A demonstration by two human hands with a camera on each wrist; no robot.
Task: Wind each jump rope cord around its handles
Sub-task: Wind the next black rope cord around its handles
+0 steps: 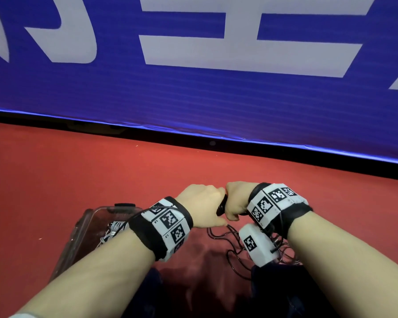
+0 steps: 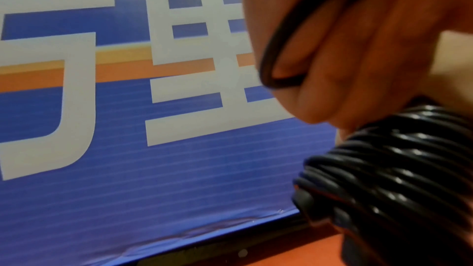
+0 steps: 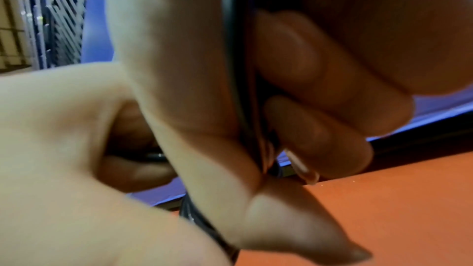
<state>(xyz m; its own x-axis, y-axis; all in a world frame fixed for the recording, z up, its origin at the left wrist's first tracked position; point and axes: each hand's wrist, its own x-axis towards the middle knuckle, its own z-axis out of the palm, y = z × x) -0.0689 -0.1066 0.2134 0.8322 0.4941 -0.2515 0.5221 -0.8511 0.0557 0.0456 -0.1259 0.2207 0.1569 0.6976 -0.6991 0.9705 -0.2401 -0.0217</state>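
Both hands meet over the red floor (image 1: 101,180) in the head view. Between them stands a black jump rope handle bundle (image 1: 221,207), its cord wound round it in many turns (image 2: 389,173). My right hand (image 1: 236,198) grips the bundle, fingers (image 3: 320,72) curled round the black handle (image 3: 238,68). My left hand (image 1: 202,203) pinches a loop of the black cord (image 2: 276,48) just above the coils. The unwound part of the cord (image 1: 225,235) lies in loose curls on the floor under my wrists.
A clear plastic box (image 1: 83,228) sits on the floor by my left forearm, with a grey wound rope (image 1: 114,228) inside. A blue banner wall (image 1: 193,99) with white characters stands close ahead. My dark-clothed knees (image 1: 285,294) are below.
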